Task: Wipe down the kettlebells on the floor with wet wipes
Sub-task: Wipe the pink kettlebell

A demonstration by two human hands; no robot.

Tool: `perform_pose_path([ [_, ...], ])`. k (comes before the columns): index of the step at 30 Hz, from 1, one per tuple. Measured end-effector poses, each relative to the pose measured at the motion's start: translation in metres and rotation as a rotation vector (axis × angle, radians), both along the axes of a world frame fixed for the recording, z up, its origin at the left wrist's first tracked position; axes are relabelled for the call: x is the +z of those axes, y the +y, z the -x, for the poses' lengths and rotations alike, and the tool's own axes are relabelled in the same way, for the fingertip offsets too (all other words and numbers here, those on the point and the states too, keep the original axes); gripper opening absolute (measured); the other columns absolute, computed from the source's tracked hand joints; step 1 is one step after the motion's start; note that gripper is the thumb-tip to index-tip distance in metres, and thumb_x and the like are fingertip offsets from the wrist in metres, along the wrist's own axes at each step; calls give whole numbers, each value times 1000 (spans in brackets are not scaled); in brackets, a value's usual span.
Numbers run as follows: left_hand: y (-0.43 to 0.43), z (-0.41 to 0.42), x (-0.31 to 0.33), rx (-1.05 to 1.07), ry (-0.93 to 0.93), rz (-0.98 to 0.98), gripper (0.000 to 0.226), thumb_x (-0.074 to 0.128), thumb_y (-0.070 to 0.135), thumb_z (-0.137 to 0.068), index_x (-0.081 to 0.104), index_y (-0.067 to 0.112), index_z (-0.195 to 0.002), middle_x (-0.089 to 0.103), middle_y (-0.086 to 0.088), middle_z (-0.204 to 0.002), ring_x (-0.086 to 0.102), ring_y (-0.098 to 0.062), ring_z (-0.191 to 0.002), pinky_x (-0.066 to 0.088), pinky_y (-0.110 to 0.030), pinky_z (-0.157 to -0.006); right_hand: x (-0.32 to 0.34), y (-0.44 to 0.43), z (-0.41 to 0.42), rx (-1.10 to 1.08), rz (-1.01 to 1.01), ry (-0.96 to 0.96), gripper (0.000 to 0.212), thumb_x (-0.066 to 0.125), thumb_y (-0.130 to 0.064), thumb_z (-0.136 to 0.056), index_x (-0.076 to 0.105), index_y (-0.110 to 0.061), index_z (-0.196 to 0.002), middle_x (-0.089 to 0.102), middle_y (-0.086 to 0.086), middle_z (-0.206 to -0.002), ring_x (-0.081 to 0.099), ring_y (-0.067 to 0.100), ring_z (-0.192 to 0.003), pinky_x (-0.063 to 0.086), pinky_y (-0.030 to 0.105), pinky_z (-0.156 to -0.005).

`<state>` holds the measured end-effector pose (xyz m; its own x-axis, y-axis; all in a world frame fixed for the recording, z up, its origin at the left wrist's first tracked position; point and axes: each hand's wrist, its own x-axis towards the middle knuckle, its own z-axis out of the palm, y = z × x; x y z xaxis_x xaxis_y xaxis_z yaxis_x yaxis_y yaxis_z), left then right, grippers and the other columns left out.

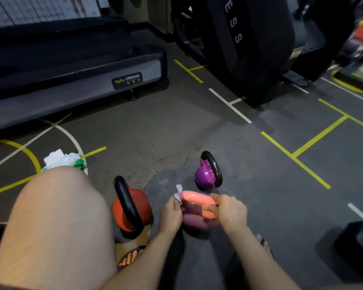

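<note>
Three kettlebells stand on the dark gym floor in front of me. The nearest one, pink (195, 198) with a thick pink handle, sits between my hands. My right hand (228, 210) grips the right end of its handle. My left hand (171, 212) pinches a small white wet wipe (179, 193) against the handle's left end. A red kettlebell (142, 204) with a black handle stands to the left, by my knee. A purple kettlebell (205, 176) with a black handle stands just beyond the pink one.
A pile of white wipes and green packaging (63, 160) lies on the floor at the left, behind my bare knee (57, 216). A treadmill (76, 65) fills the back left, a large black machine (249, 45) the back centre. A black block (356, 245) sits at the lower right.
</note>
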<state>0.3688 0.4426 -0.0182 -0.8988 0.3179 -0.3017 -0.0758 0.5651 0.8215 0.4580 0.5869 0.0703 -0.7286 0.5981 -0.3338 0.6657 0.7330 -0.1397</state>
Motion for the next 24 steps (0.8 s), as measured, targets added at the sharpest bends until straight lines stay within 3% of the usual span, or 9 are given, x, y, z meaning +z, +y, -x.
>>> perform_pose_path([
  [2,2,-2,4,5,-28,26,28,38,14,-105,64,12,-116,69,-16,-112,62,-35,-108,36,-30,-74,3,1,1,-4,24,-13,39,63,-55,-87,62,-40,-123,69,1,-115,64,27,-109,50,34,-86],
  [5,6,-11,10,2,187,-17,35,46,13,-103,64,20,-132,71,-11,-121,64,-32,-113,44,-28,-88,4,3,5,-17,62,-32,36,68,-58,-82,66,-41,-113,71,0,-108,66,27,-105,49,32,-81],
  [8,16,-13,0,-108,332,-93,41,51,-5,-95,68,11,-129,63,-7,-136,55,-23,-133,29,-11,-110,2,3,8,-42,71,-37,34,70,-57,-81,67,-41,-111,71,0,-108,66,27,-105,49,32,-81],
  [10,19,-11,-9,-194,411,-77,44,54,-11,-90,69,9,-126,62,-7,-137,50,-21,-136,21,-8,-114,0,2,7,-50,64,-32,32,69,-55,-82,67,-41,-111,72,0,-108,66,26,-104,49,31,-81],
  [12,19,-10,-9,-173,419,-118,41,55,-8,-92,70,11,-126,63,-3,-136,50,-14,-135,24,-8,-113,0,0,5,-63,68,-12,33,67,-54,-84,65,-43,-114,71,0,-109,66,27,-105,49,31,-82],
  [16,15,-6,-2,50,203,-176,28,53,22,-102,72,27,-122,70,13,-123,61,-2,-114,43,-15,-99,-3,-3,2,-77,82,15,36,66,-54,-85,62,-46,-120,71,-1,-113,65,27,-108,49,32,-84],
  [20,9,10,-32,156,-224,-276,35,46,49,-94,72,27,-98,75,4,-98,69,-19,-98,54,-42,-93,-3,-2,3,-109,119,2,34,69,-53,-82,63,-43,-115,71,-1,-108,66,27,-104,49,31,-82],
  [22,7,10,-46,201,-437,-320,29,51,46,-84,72,26,-88,74,-5,-89,69,-24,-89,56,-39,-87,-1,1,5,-115,147,-16,30,70,-50,-81,66,-41,-109,71,0,-105,66,27,-103,49,31,-80],
  [24,8,3,-40,187,-541,-343,21,52,26,-83,72,26,-80,70,-7,-81,63,-19,-78,49,-32,-75,0,2,7,-104,152,-27,27,70,-49,-82,66,-40,-107,71,1,-104,66,27,-103,49,32,-81],
])
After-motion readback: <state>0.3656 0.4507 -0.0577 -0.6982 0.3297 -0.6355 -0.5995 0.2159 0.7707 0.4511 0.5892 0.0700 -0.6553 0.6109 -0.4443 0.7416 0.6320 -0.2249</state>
